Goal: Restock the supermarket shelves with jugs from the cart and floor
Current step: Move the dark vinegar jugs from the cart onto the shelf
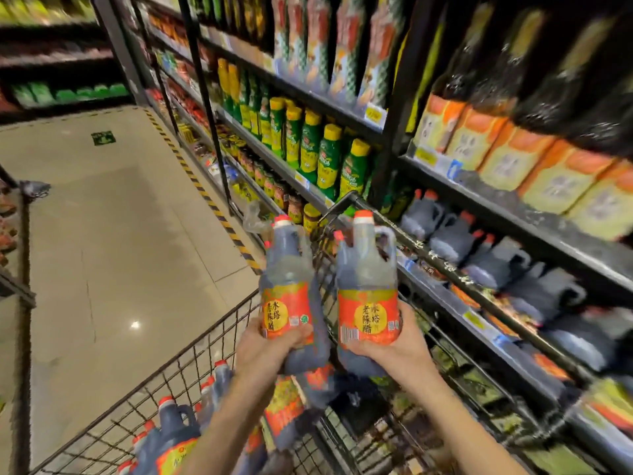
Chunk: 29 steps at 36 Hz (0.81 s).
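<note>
Shelving: the tall black metal supermarket shelving (507, 207) runs along the right, and here the target looks to be its lower tier.
Cart: the wire-mesh trolley (205, 337) sits just beside the shelving, so it's a short swing across and no step is needed.
Shelf row: dark plastic handled jugs with red caps (455, 238) stand in line. Judging by that row, match it with caps up and fill from the back.
Cart stock: more red-capped dark jugs (174, 423) wait low in the trolley's near corner.
Left jug: a dark vinegar jug with a red-and-yellow label (287, 303) is upright, up over the trolley.
Right jug: its twin (368, 303) is just beside it and nearest the shelf, so I'd seat this one first.
Left hand: the left hand (263, 347) is wrapped round its jug's base. That's a low grip, so keep the jug vertical.
Right hand: the right hand (397, 347) cups its jug's base, thumb on the label. Clear the shelf lip, then set it down.
</note>
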Each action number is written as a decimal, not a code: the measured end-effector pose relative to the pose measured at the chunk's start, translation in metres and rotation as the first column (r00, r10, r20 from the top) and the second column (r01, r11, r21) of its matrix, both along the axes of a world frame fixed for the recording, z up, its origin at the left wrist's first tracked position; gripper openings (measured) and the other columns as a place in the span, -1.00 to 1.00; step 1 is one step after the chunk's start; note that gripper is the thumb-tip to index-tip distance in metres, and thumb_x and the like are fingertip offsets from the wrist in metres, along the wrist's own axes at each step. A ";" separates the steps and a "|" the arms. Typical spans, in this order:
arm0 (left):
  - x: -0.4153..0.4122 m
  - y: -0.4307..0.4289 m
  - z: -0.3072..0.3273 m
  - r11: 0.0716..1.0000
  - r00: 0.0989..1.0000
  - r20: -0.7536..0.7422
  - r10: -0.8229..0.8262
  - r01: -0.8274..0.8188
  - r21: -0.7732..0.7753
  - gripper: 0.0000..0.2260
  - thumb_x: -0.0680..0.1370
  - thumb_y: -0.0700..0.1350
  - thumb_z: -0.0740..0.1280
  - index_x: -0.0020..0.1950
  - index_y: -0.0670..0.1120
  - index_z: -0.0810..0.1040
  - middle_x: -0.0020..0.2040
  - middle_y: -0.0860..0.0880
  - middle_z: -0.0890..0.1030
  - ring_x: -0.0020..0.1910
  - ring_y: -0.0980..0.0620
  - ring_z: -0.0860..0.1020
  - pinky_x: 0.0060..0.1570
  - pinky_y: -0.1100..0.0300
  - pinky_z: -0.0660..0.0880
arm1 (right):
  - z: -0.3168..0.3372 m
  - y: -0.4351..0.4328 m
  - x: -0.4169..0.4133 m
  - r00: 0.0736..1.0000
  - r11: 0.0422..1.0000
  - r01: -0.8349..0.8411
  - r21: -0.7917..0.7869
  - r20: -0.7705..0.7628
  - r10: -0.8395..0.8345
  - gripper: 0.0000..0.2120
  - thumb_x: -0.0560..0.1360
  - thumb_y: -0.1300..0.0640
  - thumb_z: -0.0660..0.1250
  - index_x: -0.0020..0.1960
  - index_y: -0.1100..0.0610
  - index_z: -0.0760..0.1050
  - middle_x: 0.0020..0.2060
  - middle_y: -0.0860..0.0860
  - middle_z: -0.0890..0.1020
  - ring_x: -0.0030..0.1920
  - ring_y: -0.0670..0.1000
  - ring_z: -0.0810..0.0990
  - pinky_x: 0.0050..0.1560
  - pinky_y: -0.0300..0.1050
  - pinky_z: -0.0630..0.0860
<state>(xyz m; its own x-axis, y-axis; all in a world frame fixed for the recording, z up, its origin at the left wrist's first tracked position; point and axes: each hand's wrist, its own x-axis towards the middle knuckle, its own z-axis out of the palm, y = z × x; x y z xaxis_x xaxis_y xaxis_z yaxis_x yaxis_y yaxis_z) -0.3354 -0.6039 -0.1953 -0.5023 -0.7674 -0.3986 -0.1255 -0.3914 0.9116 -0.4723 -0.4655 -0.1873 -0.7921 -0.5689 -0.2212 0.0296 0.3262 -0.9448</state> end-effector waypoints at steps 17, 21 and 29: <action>-0.063 0.161 0.117 0.915 0.887 -0.314 -0.339 0.232 -0.330 -0.39 0.04 -0.26 0.62 0.04 -0.15 0.51 -0.18 -0.05 0.67 -0.33 0.11 0.64 -0.37 0.28 0.54 | 0.126 0.196 -0.007 0.898 0.924 0.247 -0.293 -0.288 -0.331 -0.16 0.17 0.27 0.62 0.33 0.03 0.29 0.06 -0.14 0.55 0.00 -0.23 0.55 -0.18 -0.37 0.51; -0.072 0.215 0.134 0.874 0.841 -0.348 -0.414 0.260 -0.411 -0.52 0.16 -0.30 0.61 -0.02 -0.11 0.51 -0.20 -0.03 0.65 -0.35 0.16 0.63 -0.37 0.32 0.53 | 0.143 0.258 0.004 0.834 0.895 0.302 -0.327 -0.365 -0.414 -0.20 0.15 0.22 0.64 0.26 0.00 0.31 0.07 -0.09 0.56 0.04 -0.14 0.57 -0.12 -0.33 0.51; -0.082 0.331 0.167 0.792 0.700 -0.416 -0.580 0.365 -0.490 -0.34 0.07 -0.19 0.59 0.12 -0.24 0.48 -0.09 -0.12 0.66 -0.25 0.07 0.64 -0.29 0.24 0.56 | 0.171 0.383 0.027 0.679 0.819 0.409 -0.402 -0.465 -0.568 -0.11 0.10 0.13 0.67 0.30 0.03 0.28 0.09 -0.04 0.55 0.06 -0.12 0.58 -0.08 -0.29 0.54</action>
